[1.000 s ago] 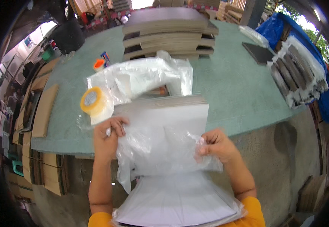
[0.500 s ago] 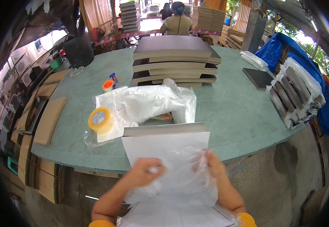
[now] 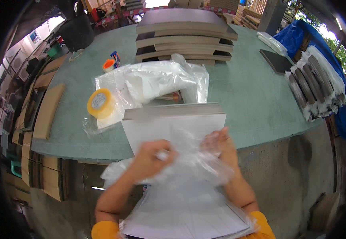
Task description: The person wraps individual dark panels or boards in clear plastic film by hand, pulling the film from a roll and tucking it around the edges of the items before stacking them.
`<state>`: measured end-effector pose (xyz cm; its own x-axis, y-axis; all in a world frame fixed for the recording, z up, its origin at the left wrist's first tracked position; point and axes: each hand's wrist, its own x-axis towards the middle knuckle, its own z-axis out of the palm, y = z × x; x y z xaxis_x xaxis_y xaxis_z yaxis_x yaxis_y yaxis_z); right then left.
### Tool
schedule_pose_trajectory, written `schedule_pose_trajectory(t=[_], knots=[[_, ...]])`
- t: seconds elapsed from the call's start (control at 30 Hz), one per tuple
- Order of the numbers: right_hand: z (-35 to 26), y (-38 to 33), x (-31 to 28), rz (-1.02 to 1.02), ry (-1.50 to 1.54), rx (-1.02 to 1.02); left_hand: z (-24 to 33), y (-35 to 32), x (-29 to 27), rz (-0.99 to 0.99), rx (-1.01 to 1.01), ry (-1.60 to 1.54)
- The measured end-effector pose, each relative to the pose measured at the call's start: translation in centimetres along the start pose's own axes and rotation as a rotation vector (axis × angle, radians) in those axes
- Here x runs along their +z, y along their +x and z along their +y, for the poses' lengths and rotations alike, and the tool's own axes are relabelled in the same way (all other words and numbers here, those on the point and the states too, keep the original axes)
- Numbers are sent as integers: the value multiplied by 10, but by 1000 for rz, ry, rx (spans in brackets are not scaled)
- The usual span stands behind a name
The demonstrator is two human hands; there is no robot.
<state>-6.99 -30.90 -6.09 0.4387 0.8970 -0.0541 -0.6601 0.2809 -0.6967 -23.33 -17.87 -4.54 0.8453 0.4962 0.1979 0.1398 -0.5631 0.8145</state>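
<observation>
A stack of thin boards or sheets with a white top face (image 3: 153, 129) leans against the near edge of the green table (image 3: 252, 103). Its lower part, near my body, lies under a clear plastic bag (image 3: 193, 159). My left hand (image 3: 154, 157) is closed on bunched plastic over the white face, smeared by motion. On the right side of the stack, my right hand (image 3: 223, 149) has the film at its fingers and thumb, partly seen through the plastic. More loose film hangs beside my left forearm.
Clear plastic bags (image 3: 161, 77) and a yellow tape roll (image 3: 100, 102) lie beyond the stack. Behind are an orange tape roll (image 3: 109, 65) and piled dark boards (image 3: 183, 22). Plastic-wrapped bundles (image 3: 314, 85) sit at the right; cardboard (image 3: 49, 113) stands left.
The view has tipped downward, so the table things sit higher. The plastic bag has shifted between my hands, and my right fingers now point more upward.
</observation>
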Motion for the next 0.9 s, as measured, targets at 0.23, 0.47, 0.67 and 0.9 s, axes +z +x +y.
schedule_pose_trajectory(t=[0.23, 0.47, 0.67, 0.9], knots=[[-20, -16, 8, -229, -704, -202, 42, -4, -53, 387, 116, 141], [-49, -12, 58, -99, -578, -592, 73, 1, -8, -150, 72, -394], [-21, -6, 12, -524, -887, -12, 65, 14, -24, -201, -215, -652], [-35, -31, 17, -767, -11, 360, 37, 13, -42, -790, 22, -329]])
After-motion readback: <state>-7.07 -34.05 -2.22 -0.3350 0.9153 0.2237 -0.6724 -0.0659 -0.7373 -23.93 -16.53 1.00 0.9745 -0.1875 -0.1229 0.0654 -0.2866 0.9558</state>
